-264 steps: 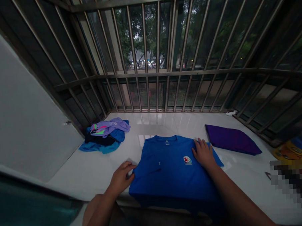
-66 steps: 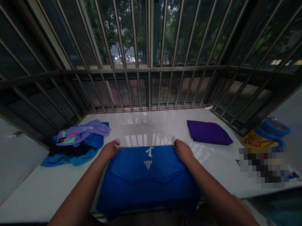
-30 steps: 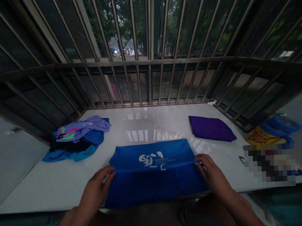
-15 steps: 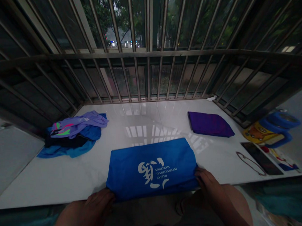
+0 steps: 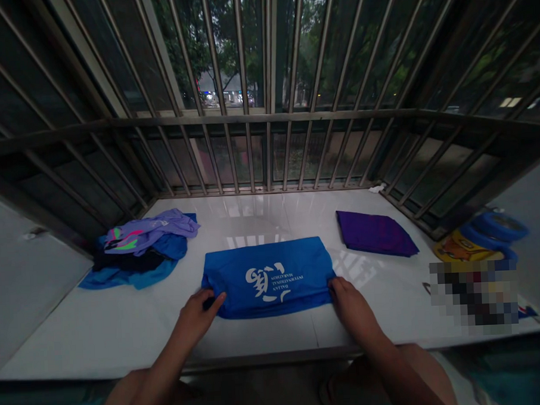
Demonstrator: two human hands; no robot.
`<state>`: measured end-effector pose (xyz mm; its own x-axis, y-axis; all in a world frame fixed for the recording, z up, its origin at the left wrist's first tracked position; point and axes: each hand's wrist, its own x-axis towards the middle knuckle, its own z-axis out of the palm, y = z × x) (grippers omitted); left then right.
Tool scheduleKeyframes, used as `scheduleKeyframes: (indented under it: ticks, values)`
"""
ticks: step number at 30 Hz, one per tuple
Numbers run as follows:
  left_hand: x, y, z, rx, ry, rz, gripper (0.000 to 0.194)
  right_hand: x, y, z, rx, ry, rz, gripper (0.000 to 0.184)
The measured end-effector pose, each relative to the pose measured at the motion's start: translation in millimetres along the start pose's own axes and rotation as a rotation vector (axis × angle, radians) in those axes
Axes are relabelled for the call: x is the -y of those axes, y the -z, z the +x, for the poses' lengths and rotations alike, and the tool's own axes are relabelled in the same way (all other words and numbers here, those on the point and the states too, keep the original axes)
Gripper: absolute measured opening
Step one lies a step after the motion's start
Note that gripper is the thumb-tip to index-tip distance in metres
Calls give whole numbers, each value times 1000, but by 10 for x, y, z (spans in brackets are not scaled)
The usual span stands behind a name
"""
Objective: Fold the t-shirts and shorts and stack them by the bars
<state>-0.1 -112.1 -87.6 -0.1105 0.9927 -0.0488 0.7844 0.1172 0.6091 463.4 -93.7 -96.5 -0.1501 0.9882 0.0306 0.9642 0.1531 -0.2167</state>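
Observation:
A folded blue T-shirt [image 5: 268,280] lies on the white tiled ledge, its white "Dalian International Marathon" print upside down to me. My left hand [image 5: 201,310] grips the shirt's left end between thumb and fingers. At the opposite end, my right hand [image 5: 347,297] has its fingers closed on the lower right edge; its thumb is partly hidden. Farther back on the right rests a folded purple garment [image 5: 376,233]. To the left is a crumpled heap with a lavender garment [image 5: 159,228] on top and blue and black cloth [image 5: 133,262] beneath.
Metal window bars [image 5: 266,118] enclose the back and sides of the ledge [image 5: 276,339]. A yellow and blue container [image 5: 466,247] stands at the far right, beside a pixelated patch. A small white scrap [image 5: 377,187] sits in the back right corner.
Both hands have moved forward with the blue T-shirt, from the ledge's front edge farther onto it. The camera view has tilted slightly upward. The purple garment and the heap lie as before.

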Motion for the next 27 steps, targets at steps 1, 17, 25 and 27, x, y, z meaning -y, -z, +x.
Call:
scheduleKeyframes:
  ticks: [1,17,25,27]
  values:
    - [12,0,-28,-1,20,12,48,-30,-33,-46,-10,5,-8,26]
    - [-26,253,-296,77,188,-182,54,-138,94,-280,-107,-16,57,26]
    - [172,119,-566,122,235,36,34,-255,-207,-723,-155,109,58,22]
    - [208,53,-609,98,242,86,32,-236,-283,-795,-179,90,49,24]
